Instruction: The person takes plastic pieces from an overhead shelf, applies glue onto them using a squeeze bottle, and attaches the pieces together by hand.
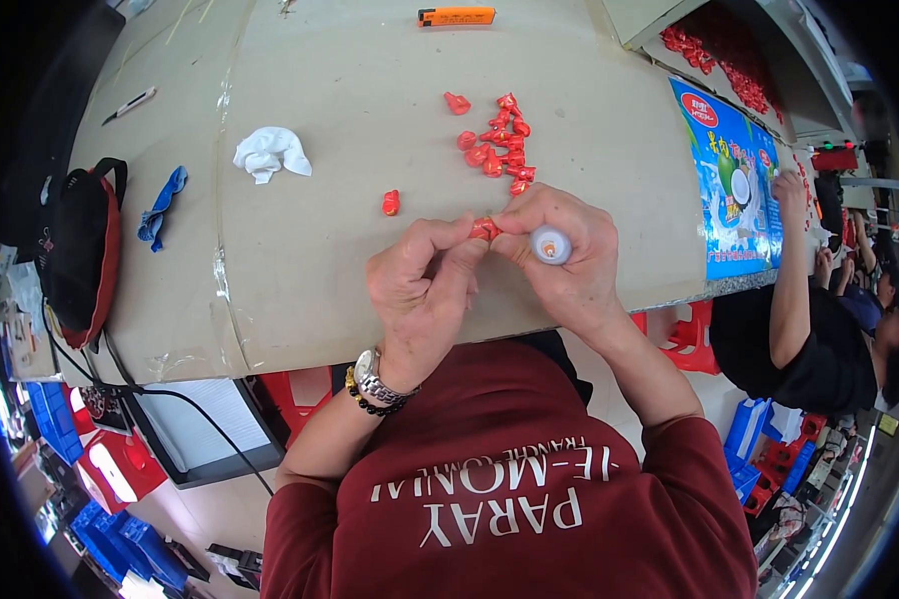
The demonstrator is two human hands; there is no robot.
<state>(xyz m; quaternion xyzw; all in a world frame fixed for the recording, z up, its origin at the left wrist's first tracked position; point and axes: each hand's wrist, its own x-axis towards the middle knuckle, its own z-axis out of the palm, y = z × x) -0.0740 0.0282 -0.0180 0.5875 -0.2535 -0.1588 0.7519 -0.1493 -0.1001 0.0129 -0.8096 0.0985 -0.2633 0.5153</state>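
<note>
1 small red piece (484,229) sits between the fingertips of 2 hands, just above the near part of the table (310,309). The left hand (420,280) pinches it narrowly from its side with thumb and forefinger; the right hand (569,260) pinches it from the other, its remaining fingers curled around 1 pale tube (550,246) whose tip faces up. The step in hand looks like fingertip work on that piece, perhaps pressing or folding it, though the fingers hide the detail; the next move, I judge, calls for an even squeeze from the 2 sides, with the tube's tip clear of the piece. Just beyond the right hand lies 1 cluster of red pieces (514,142), roughly 12, overlapping too much for an exact count; 1 loose red piece (391,203) lies beyond the left hand, and 1 more (456,103) beside the cluster's far end. Farther out are 1 crumpled white cloth (272,155), 1 twisted blue strip (162,208), 1 pen (129,106), 1 orange bar-shaped object (456,17), 1 black and red bag (88,250) at the left edge and 1 printed blue sheet (714,180) at the right, near 1 seated co-worker (819,349).
</note>
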